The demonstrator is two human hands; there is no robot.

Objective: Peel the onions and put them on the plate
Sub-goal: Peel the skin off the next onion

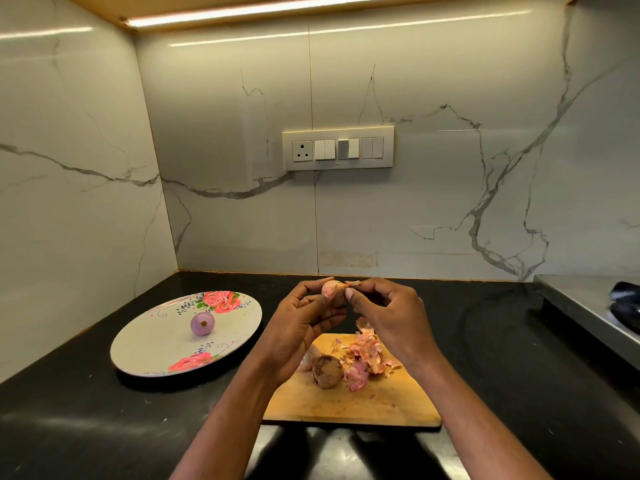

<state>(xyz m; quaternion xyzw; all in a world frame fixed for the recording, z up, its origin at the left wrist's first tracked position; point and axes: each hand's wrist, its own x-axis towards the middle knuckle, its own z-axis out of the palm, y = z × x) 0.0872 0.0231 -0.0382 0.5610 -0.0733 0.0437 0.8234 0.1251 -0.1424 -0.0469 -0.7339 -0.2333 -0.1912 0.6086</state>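
- Left hand (298,323) grips a small onion (329,288) with curled fingers.
- Right hand (384,313) pinches its papery skin strip (351,284).
- One peeled onion (203,324) sits on the floral plate (152,355).

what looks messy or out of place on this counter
Nothing is really amiss. Loose pink onion skins lie heaped on the cutting board beside an unpeeled onion, as peeling would leave them. One peeled onion sits on the floral plate, which looks whole.

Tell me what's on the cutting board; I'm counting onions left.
On the cutting board: one unpeeled onion and a pile of pink peels. The left hand covers the board's far left corner.
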